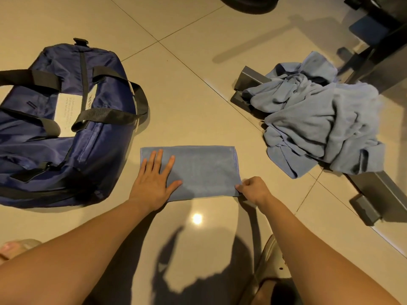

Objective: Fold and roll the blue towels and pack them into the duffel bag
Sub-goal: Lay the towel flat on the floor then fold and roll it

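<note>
A blue towel (204,170) lies folded into a flat rectangle on the tiled floor in front of me. My left hand (154,181) presses flat on its left part, fingers spread and straight. My right hand (253,190) pinches the towel's near right corner. A navy duffel bag (55,128) with black straps lies on the floor to the left, its top opening showing a white label inside. A crumpled pile of blue towels (319,119) sits to the right.
Grey metal furniture feet (248,78) and a rail (374,194) run along the right side, partly under the towel pile. Dark furniture stands at the top right. A foot in a sandal (13,249) shows at the lower left.
</note>
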`<state>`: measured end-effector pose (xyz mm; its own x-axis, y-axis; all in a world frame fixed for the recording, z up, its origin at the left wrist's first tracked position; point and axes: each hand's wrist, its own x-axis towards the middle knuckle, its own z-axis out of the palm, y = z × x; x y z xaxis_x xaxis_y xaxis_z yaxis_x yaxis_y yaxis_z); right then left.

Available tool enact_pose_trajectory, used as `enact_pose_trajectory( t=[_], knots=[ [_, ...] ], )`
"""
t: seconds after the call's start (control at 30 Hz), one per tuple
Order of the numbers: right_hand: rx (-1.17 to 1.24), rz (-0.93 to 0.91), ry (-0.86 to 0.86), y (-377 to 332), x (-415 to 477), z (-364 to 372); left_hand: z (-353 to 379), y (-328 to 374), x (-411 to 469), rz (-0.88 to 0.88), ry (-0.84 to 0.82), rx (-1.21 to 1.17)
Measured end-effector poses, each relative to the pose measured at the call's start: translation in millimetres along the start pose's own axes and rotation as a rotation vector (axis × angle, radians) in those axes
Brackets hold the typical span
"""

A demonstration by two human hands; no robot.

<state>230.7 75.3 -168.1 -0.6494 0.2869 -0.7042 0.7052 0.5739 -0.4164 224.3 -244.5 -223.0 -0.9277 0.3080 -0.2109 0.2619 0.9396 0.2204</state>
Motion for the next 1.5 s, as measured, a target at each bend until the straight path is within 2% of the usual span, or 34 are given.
enact_pose_trajectory(
  t=[0.2,0.27,0.3,0.37,0.4,0.47,0.5,0.53,0.63,0.77,0.83,0.9,0.97,1.03,1.13,1.2,1.27,1.33,1.4,1.5],
  knots=[
    [-0.176,0.036,0.126,13.1,-2.5,5.1,2.7,-1.5,-0.1,-0.005,-0.020,-0.004],
    [-0.303,-0.022,0.175,6.4,-10.2,8.5,0.5,-0.5,-3.0,-0.015,-0.005,-0.014],
    [-0.374,-0.098,0.257,1.5,-13.3,10.7,-0.6,0.1,-8.3,-0.041,0.019,-0.016],
    [-0.432,-0.383,0.459,-11.9,-17.0,17.5,0.2,2.0,-25.1,-0.133,0.069,-0.014],
    [-0.471,-0.544,0.484,-20.7,-18.0,22.3,2.2,2.8,-35.2,-0.182,0.082,-0.017],
    [-0.672,-0.775,0.402,-26.5,-10.2,34.1,8.6,5.5,-53.3,-0.249,0.075,-0.035],
    [-0.789,-0.770,0.319,-23.7,-3.8,38.0,11.3,6.7,-58.6,-0.267,0.065,-0.035],
    [-0.856,-0.676,0.252,-19.9,-2.1,38.8,12.5,6.9,-61.7,-0.281,0.060,-0.026],
    [-0.871,-0.386,0.216,8.5,0.8,32.2,2.5,8.0,-63.9,-0.334,0.103,-0.023],
    [-0.837,-0.358,0.194,9.1,0.2,27.2,-12.3,11.4,-67.8,-0.522,0.224,-0.079],
    [-0.806,-0.338,0.224,4.7,2.2,28.6,-17.9,19.0,-65.2,-0.665,0.188,-0.204],
    [-0.778,-0.358,0.330,0.0,-1.4,28.6,-22.4,28.3,-55.2,-0.817,0.099,-0.340],
    [-0.751,-0.469,0.435,-5.6,-10.9,33.0,-28.4,32.2,-43.8,-0.930,-0.029,-0.435],
    [-0.703,-0.667,0.471,-13.0,-23.6,46.3,-34.5,30.6,-36.9,-1.010,-0.093,-0.584],
    [-0.610,-0.882,0.286,-26.6,-46.6,79.2,-40.9,28.2,-36.4,-1.051,-0.083,-0.845],
    [-0.676,-0.899,0.138,-32.3,-58.4,98.0,-46.2,26.7,-38.0,-1.059,-0.030,-1.038],
    [-0.744,-0.879,0.090,-31.8,-63.1,107.2,-54.1,22.1,-39.3,-1.085,-0.036,-1.204],
    [-0.755,-0.860,0.103,-30.1,-64.4,107.0,-61.3,14.4,-40.8,-1.137,-0.150,-1.378],
    [-0.764,-0.846,0.104,-30.0,-65.4,104.4,-65.0,7.5,-43.6,-1.110,-0.311,-1.509],
    [-0.731,-0.859,0.096,-35.6,-74.0,105.8,-65.7,5.3,-47.2,-0.986,-0.447,-1.456]
  ],
)
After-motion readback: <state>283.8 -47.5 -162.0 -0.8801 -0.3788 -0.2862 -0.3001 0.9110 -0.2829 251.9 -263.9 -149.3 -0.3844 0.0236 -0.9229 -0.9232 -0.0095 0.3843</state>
